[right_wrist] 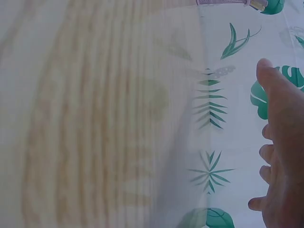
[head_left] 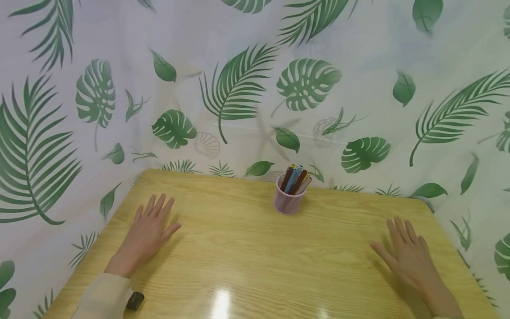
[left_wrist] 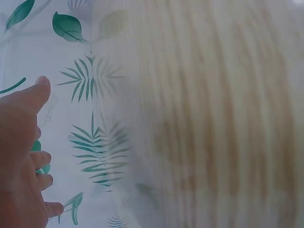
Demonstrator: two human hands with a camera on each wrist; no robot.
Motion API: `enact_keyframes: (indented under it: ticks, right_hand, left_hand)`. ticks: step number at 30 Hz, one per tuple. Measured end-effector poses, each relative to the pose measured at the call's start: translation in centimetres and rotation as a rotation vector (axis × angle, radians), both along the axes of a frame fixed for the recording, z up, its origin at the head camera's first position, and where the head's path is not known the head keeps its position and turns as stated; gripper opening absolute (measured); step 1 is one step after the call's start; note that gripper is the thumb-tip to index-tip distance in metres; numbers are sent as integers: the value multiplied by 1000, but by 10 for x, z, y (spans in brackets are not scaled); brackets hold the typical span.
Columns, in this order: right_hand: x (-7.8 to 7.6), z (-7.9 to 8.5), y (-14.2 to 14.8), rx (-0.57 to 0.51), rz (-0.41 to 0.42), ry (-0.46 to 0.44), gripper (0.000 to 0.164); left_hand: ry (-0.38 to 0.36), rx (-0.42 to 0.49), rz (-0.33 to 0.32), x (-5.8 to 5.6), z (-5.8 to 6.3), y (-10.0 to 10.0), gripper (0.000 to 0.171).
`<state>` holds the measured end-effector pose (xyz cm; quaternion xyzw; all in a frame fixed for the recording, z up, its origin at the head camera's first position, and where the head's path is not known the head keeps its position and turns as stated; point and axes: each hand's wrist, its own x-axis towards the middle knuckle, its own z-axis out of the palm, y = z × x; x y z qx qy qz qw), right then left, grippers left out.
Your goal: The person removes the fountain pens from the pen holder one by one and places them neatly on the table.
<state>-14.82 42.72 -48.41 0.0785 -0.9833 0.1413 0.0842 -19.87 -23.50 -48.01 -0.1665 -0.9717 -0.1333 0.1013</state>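
Note:
At the left side of the wooden table (head_left: 239, 248) my left hand (head_left: 146, 231) is palm down with its fingers spread and nothing in it. On the opposite side, my right hand (head_left: 408, 252) is likewise palm down, thumb out to the side, holding nothing. A pink pen cup (head_left: 287, 203) stands upright near the back edge, between the two hands and apart from both. Several pens (head_left: 295, 179) in brown, blue and yellow stick up out of it. In the right wrist view only a sliver of the cup (right_wrist: 221, 2) shows at the top.
A white cloth (head_left: 239, 146) printed with green leaves hangs behind the table and along its sides. Below my left sleeve (head_left: 104, 294) a small black device (head_left: 135, 301) shows at the wrist. Light glares off the tabletop near the front.

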Motion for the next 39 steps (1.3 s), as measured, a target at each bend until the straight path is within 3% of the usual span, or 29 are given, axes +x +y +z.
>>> enact_keyframes:
  ticks: [17, 29, 39]
  right_hand:
    - [-17, 9, -21, -93, 23, -24, 86]
    - [-32, 18, -48, -189, 47, -16, 83]
    - [-48, 28, -70, -249, 73, 43, 78]
  left_hand:
    - [-7, 20, -44, -22, 7, 30, 76]
    - [-6, 72, -76, -33, 16, 65, 72]
    - [28, 152, -130, -44, 25, 99, 66]
